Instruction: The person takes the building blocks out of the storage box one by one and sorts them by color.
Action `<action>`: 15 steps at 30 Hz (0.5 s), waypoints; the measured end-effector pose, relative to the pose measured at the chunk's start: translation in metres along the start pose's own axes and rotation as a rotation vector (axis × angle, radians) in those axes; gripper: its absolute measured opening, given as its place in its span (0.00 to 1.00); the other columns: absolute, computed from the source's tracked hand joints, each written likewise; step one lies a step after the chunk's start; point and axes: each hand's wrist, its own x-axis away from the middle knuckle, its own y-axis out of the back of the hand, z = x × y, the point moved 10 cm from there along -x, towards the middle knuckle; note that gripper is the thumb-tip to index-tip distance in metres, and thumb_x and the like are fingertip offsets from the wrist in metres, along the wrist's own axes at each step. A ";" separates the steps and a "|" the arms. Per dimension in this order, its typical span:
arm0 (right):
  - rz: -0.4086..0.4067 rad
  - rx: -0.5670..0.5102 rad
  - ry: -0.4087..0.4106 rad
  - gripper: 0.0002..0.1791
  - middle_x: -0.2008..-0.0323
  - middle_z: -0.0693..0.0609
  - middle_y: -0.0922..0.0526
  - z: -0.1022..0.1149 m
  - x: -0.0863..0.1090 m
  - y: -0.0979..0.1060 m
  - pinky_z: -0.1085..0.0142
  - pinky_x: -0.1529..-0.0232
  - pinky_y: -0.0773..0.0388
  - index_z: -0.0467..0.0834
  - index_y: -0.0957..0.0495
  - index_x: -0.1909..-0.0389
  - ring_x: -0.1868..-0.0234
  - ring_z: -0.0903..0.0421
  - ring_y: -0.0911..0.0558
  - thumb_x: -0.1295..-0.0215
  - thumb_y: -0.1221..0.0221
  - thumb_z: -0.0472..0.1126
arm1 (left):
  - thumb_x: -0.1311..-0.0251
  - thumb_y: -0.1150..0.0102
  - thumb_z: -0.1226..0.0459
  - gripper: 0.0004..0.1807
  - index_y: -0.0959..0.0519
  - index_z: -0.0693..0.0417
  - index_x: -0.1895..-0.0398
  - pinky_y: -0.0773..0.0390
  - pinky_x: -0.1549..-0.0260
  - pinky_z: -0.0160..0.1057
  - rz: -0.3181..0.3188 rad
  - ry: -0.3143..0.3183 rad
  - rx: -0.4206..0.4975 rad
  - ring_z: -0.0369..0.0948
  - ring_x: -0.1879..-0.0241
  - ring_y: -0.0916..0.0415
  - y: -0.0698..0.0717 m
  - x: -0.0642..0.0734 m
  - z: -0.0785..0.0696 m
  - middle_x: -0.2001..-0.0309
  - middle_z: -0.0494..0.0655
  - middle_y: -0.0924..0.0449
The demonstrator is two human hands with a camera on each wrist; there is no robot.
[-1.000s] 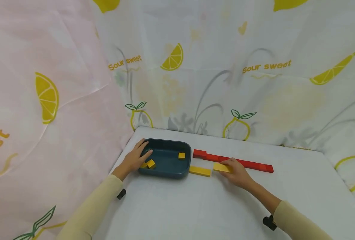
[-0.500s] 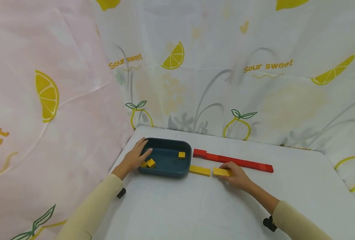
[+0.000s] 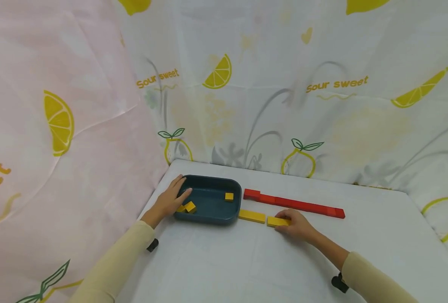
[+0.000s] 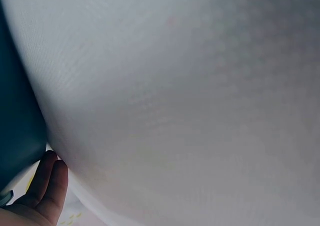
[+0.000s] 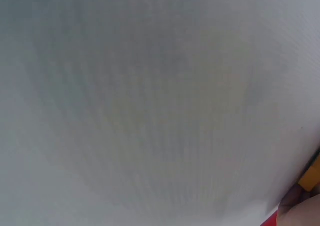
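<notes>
In the head view my left hand [image 3: 168, 199] holds the left end of a dark teal tray [image 3: 208, 219], thumb over the rim and fingers along the outside. Several small yellow blocks lie in the tray, such as one yellow block [image 3: 229, 197] by its right wall. My right hand [image 3: 295, 225] pinches a longer yellow block [image 3: 276, 221] at its right end, low at the table. Just left of that block lies another long yellow block [image 3: 252, 216], a narrow gap between them. The right wrist view catches only a corner of the held block [image 5: 311, 178].
Behind the yellow blocks runs a slanting row of red blocks [image 3: 295, 204], with a raised red block [image 3: 252, 194] at its left end. A white cloth covers the table [image 3: 224, 265]. Lemon-printed curtains [image 3: 261, 105] stand at the back and left.
My right hand has brought the held yellow block down and slightly nearer, into line with the yellow block on its left. The left hand stays at the tray.
</notes>
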 end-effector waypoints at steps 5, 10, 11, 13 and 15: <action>0.006 -0.009 -0.004 0.19 0.56 0.53 0.17 -0.002 0.001 -0.001 0.54 0.46 0.19 0.46 0.17 0.52 0.55 0.56 0.22 0.45 0.28 0.42 | 0.30 0.67 0.34 0.44 0.52 0.50 0.20 0.44 0.32 0.67 -0.003 0.001 0.008 0.58 0.24 0.49 -0.001 0.000 0.001 0.19 0.52 0.61; 0.008 -0.012 0.025 0.19 0.56 0.53 0.18 0.001 0.001 0.000 0.55 0.46 0.20 0.46 0.17 0.52 0.55 0.56 0.23 0.45 0.28 0.42 | 0.29 0.66 0.35 0.43 0.52 0.51 0.20 0.45 0.32 0.67 0.001 -0.002 0.017 0.58 0.24 0.50 0.000 0.000 -0.001 0.19 0.53 0.61; 0.008 -0.013 0.032 0.19 0.56 0.53 0.18 0.001 0.000 0.000 0.55 0.46 0.20 0.46 0.17 0.52 0.55 0.56 0.23 0.45 0.28 0.43 | 0.29 0.67 0.35 0.43 0.52 0.51 0.20 0.45 0.32 0.67 0.001 -0.002 0.015 0.58 0.24 0.50 0.000 0.000 -0.001 0.19 0.53 0.61; 0.008 -0.013 0.042 0.19 0.56 0.53 0.18 0.000 -0.001 0.000 0.56 0.47 0.20 0.46 0.17 0.52 0.55 0.56 0.23 0.45 0.28 0.43 | 0.29 0.66 0.35 0.43 0.51 0.51 0.21 0.45 0.32 0.67 0.001 0.000 0.017 0.58 0.24 0.51 0.001 0.000 -0.002 0.19 0.53 0.61; 0.009 -0.018 0.041 0.19 0.56 0.54 0.18 -0.001 -0.002 -0.001 0.56 0.47 0.20 0.46 0.18 0.51 0.55 0.57 0.24 0.45 0.28 0.44 | 0.29 0.66 0.35 0.43 0.51 0.51 0.21 0.45 0.32 0.67 0.001 0.000 0.017 0.58 0.24 0.51 0.001 0.000 -0.002 0.19 0.53 0.61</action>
